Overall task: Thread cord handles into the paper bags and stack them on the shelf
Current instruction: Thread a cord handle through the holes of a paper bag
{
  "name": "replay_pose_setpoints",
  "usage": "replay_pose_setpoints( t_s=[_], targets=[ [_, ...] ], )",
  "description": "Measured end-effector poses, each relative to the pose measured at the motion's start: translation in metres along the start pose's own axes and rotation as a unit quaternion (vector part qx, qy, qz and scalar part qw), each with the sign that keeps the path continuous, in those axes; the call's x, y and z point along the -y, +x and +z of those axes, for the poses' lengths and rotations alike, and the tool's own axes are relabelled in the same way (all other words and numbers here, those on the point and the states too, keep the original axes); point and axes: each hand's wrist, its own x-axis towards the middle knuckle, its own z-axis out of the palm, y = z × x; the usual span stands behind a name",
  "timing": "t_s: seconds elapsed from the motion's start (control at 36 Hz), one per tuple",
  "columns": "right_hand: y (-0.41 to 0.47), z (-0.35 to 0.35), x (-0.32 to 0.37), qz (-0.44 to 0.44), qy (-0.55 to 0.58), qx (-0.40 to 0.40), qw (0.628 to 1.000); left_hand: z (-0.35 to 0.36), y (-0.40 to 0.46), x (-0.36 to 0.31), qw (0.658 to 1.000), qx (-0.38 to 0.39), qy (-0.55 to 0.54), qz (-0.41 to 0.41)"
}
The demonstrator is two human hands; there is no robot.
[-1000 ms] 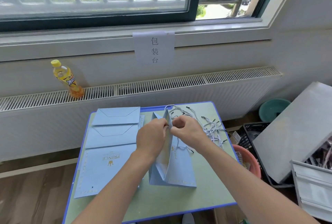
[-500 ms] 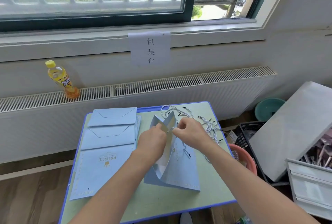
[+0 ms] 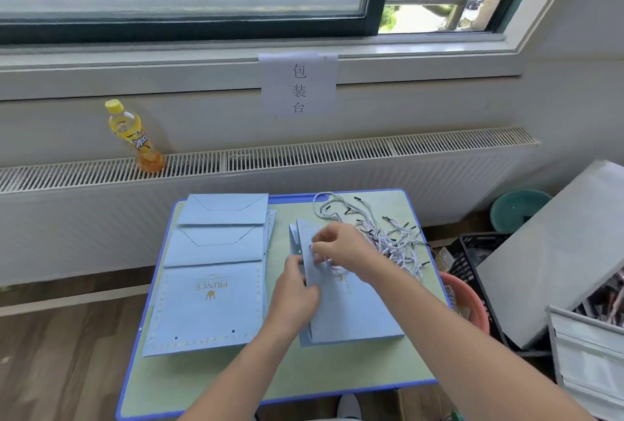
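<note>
Pale-blue paper bag (image 3: 351, 312) lying flat; cords (image 3: 391, 235) heaped beside — tangled.

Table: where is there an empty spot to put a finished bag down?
The table is bare along its near edge, below the flat bags and the bag being threaded. A thin bare strip runs between those two. The back right corner is crowded with loose cords, and the left side is covered by the flat bags.

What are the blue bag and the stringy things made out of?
The blue bag looks like matte paper or thin card: it holds sharp folds and flat creases. The cords look like twisted white string with small dark tips, probably plastic, though they are too small to be sure.
</note>
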Motion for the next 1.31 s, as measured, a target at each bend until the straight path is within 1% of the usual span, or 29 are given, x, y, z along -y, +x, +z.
replay_pose_setpoints(
  t_s=[0.08,0.17,0.22,0.31,0.39,0.47,0.56,0.86,0.92,0.94,1.0,1.03,1.08,1.14,1.22,1.31],
  targets=[
    [0.001,0.0,-0.006,0.005,-0.026,0.023,0.999,-0.004,0.002,0.007,0.999,-0.051,-0.015,0.009],
    [-0.002,-0.003,-0.011,0.005,-0.054,0.037,0.998,-0.013,0.004,0.013,0.998,-0.051,0.004,0.02],
    [-0.004,-0.004,-0.011,-0.002,-0.01,0.05,0.999,-0.018,0.006,0.016,0.999,-0.04,0.009,0.007],
    [-0.006,-0.003,-0.002,-0.02,0.097,0.069,0.993,-0.022,0.009,0.018,1.0,-0.03,-0.009,0.003],
    [-0.003,-0.001,0.005,-0.034,0.176,0.046,0.983,-0.023,0.009,0.014,0.999,-0.017,-0.028,0.014],
    [0.001,0.002,0.006,-0.029,0.207,0.01,0.978,-0.026,0.008,0.013,0.998,-0.003,-0.063,0.023],
    [0.003,0.004,0.004,-0.024,0.232,-0.006,0.972,-0.028,0.008,0.015,0.996,0.002,-0.081,0.031],
    [-0.002,0.009,-0.014,-0.015,0.271,-0.036,0.962,-0.022,0.021,0.018,0.999,-0.014,-0.04,0.031],
    [-0.002,0.009,-0.02,-0.005,0.24,-0.052,0.969,-0.02,0.022,0.017,0.999,-0.018,-0.041,0.027],
    [-0.002,0.009,-0.024,0.0,0.201,-0.059,0.978,-0.02,0.022,0.016,0.998,-0.022,-0.044,0.024],
    [-0.004,0.01,-0.036,-0.002,0.069,-0.073,0.995,-0.019,0.025,0.016,0.998,-0.026,-0.054,0.017],
    [-0.006,0.011,-0.043,-0.009,0.0,-0.069,0.998,-0.019,0.026,0.016,0.998,-0.027,-0.059,0.013],
    [-0.012,0.015,-0.055,-0.021,-0.089,-0.033,0.995,-0.018,0.029,0.016,0.997,-0.03,-0.07,0.009],
    [-0.02,0.02,-0.063,-0.042,-0.135,0.001,0.99,-0.018,0.031,0.016,0.996,-0.036,-0.081,0.006],
    [-0.023,0.023,-0.071,-0.104,-0.227,-0.005,0.968,-0.017,0.032,0.015,0.996,-0.04,-0.085,0.002],
    [-0.022,0.026,-0.075,-0.127,-0.244,-0.024,0.961,-0.016,0.032,0.014,0.995,-0.039,-0.097,-0.001]
  ],
)
